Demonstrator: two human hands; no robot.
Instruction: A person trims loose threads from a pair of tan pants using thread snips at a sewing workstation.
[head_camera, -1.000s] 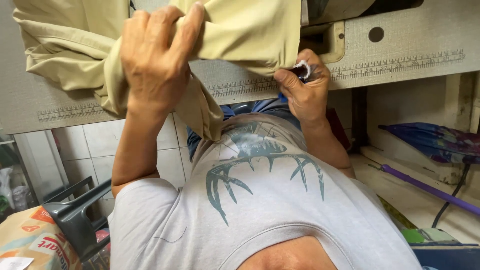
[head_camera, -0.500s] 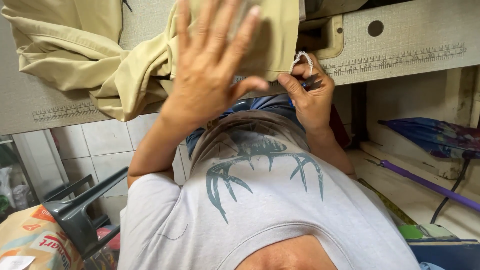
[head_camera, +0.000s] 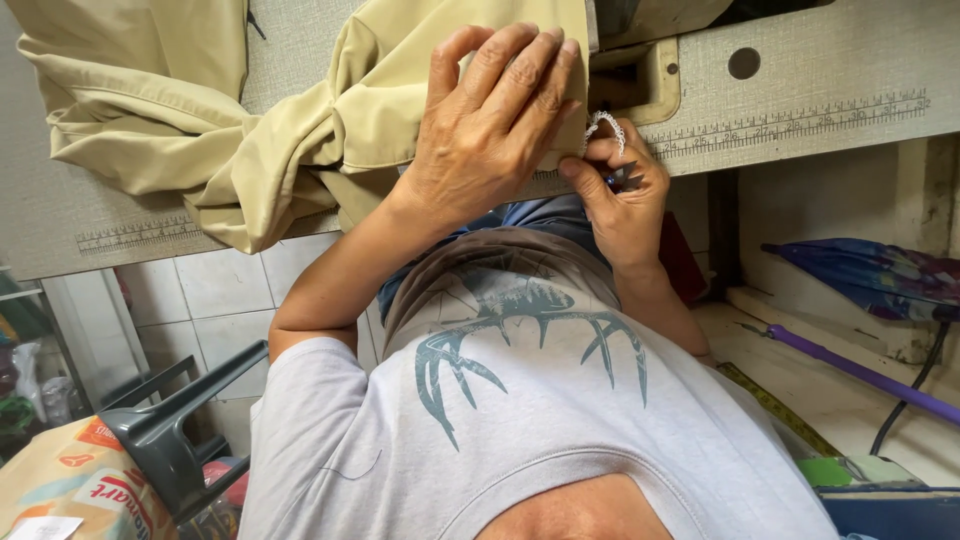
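Your left hand (head_camera: 490, 130) lies spread, fingers together, pressing the khaki cloth (head_camera: 300, 140) flat on the grey surface (head_camera: 800, 100) at its near edge. Just right of it, touching, your right hand (head_camera: 620, 200) pinches a small white lace loop (head_camera: 603, 125) between thumb and fingertips. The cloth bunches to the left.

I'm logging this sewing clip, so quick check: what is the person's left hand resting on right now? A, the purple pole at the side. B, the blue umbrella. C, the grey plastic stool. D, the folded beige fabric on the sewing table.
D: the left hand lies spread, palm down, on the beige fabric at the edge of the sewing table, while the right hand pinches a small tool just beside it.
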